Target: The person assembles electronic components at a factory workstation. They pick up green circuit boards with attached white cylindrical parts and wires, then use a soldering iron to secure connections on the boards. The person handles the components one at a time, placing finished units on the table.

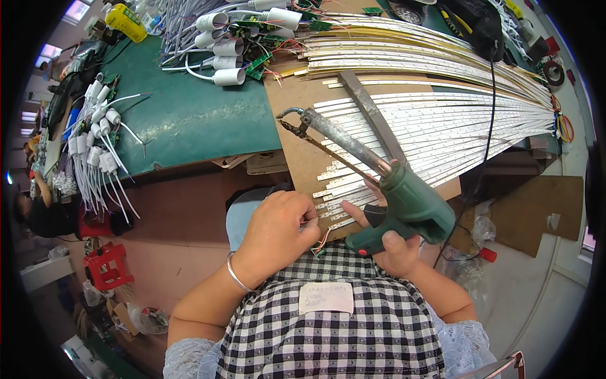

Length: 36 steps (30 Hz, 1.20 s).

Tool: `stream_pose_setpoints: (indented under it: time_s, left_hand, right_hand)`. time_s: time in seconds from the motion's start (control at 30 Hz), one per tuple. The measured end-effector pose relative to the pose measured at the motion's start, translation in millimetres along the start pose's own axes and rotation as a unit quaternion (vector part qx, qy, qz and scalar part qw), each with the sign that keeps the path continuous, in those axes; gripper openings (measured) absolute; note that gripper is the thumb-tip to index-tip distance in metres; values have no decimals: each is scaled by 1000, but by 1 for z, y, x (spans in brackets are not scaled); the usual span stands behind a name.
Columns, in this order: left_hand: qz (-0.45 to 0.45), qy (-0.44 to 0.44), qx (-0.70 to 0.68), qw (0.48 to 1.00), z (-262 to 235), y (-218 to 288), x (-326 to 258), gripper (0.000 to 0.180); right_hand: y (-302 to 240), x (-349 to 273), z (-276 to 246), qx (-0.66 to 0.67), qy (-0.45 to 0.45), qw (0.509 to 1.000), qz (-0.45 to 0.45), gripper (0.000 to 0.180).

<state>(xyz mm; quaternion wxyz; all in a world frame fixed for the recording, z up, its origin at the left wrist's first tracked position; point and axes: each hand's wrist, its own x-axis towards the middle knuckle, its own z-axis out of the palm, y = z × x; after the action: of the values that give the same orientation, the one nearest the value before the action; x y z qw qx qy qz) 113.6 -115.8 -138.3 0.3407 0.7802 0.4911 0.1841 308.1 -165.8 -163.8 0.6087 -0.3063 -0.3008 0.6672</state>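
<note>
My right hand (399,256) grips a green soldering gun (421,205) by its handle, with its metal barrel and bent tip pointing up and left over the board. Below the barrel, several white LED strips (435,120) lie fanned out on a brown board (293,139), with a dark flat bar (372,117) across them. My left hand (278,227) is closed in a pinch beside the nearest strip ends; what its fingertips hold is hidden. Thin coloured wires (324,240) with a small green circuit board (319,253) hang just right of it, against the checked apron (284,341).
White lamp caps (228,77) with wires and green circuit boards pile up at the back of the green tabletop (189,120). More white caps (95,139) lie at its left end. A black cord (492,114) hangs at the right. A red stool (108,265) stands on the floor, far left.
</note>
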Motion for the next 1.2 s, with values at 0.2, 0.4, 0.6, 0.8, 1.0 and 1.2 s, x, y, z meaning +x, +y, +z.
stream_pose_setpoints:
  time_s: [0.2, 0.4, 0.6, 0.8, 1.0, 1.2]
  left_hand:
    - [2, 0, 12, 1000, -1, 3, -1, 9]
    - [5, -6, 17, 1000, -3, 3, -1, 10]
    - [-19, -12, -15, 1000, -4, 4, -6, 11]
    - [45, -65, -103, 992, -19, -1, -12, 12]
    - [99, -45, -102, 989, -15, -11, -10, 12]
    - [59, 23, -86, 994, -1, -11, -8, 12]
  right_hand:
    - [1, -8, -3, -7, 15, 999, 49, 81]
    - [1, -4, -2, -16, 6, 1000, 20, 79]
    - [3, -3, -1, -27, 2, 1000, -9, 76]
    - [4, -4, 0, -34, 7, 999, -11, 74]
    - [4, -4, -2, -12, 6, 1000, -2, 75]
    - [3, -6, -3, -18, 13, 1000, 13, 76]
